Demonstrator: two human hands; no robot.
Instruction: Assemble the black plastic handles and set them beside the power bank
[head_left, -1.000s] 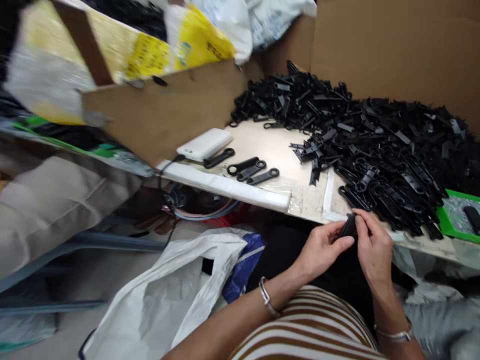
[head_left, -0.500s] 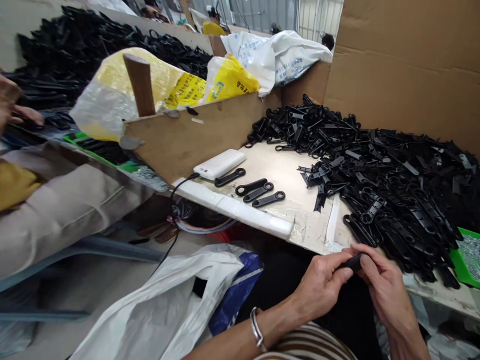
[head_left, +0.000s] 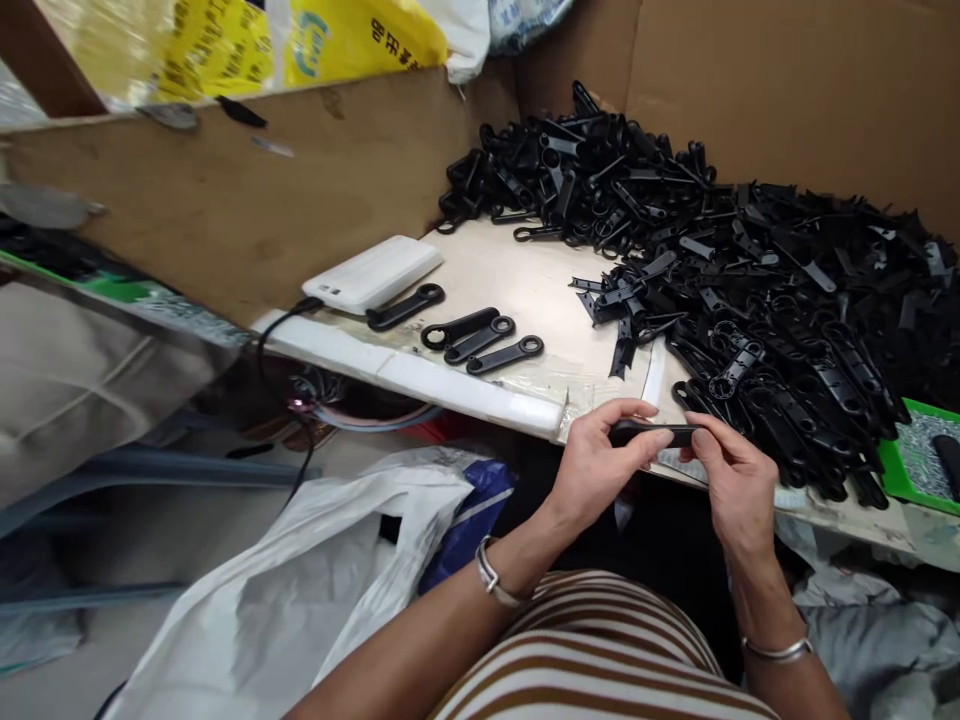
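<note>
Holding a slim black part (head_left: pixel 682 436) roughly level near the front edge of the desk (head_left: pixel 559 275). Pinching one end with the fingers of the left hand (head_left: pixel 596 462), the other end likewise with the right hand (head_left: pixel 741 490). Note a big black pile (head_left: pixel 720 250) behind, four ring-ended levers (head_left: pixel 480 341) near a white case (head_left: pixel 375 275), a green tray (head_left: pixel 892 470) far right.

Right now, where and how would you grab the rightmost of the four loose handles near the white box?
Likely the ring end of the rightmost handle, pinched from the right and above: it lies flat, ring sticking out past the neighbouring handle, whose shaft runs close along its far side.
</note>
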